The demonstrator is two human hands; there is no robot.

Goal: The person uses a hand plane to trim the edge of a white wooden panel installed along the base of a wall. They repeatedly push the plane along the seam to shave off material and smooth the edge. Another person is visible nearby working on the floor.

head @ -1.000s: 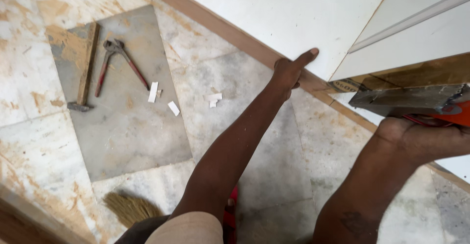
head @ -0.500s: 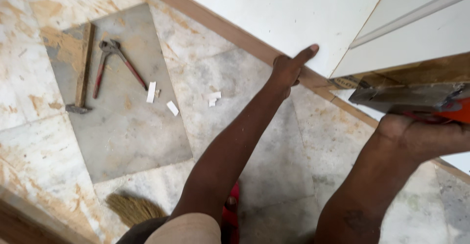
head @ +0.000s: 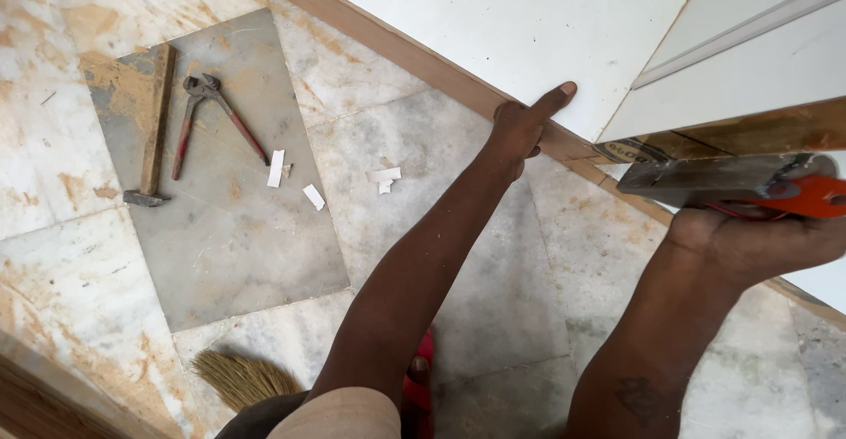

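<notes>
Your left hand [head: 522, 126] lay flat against the wooden edge strip [head: 414, 55] of the white panel [head: 520, 16], fingers closed together and thumb stretched along the strip, apparently to steady it. Your right hand [head: 749, 241] was wrapped around the orange handle of a hand saw [head: 731, 179], its blade held level just below the panel's cut end. On the floor [head: 458, 254], toward the far left edge, a hammer [head: 152, 126] and pincers [head: 211, 117] rested on a loose grey tile [head: 220, 227], well apart from both arms, leaving open floor between.
</notes>
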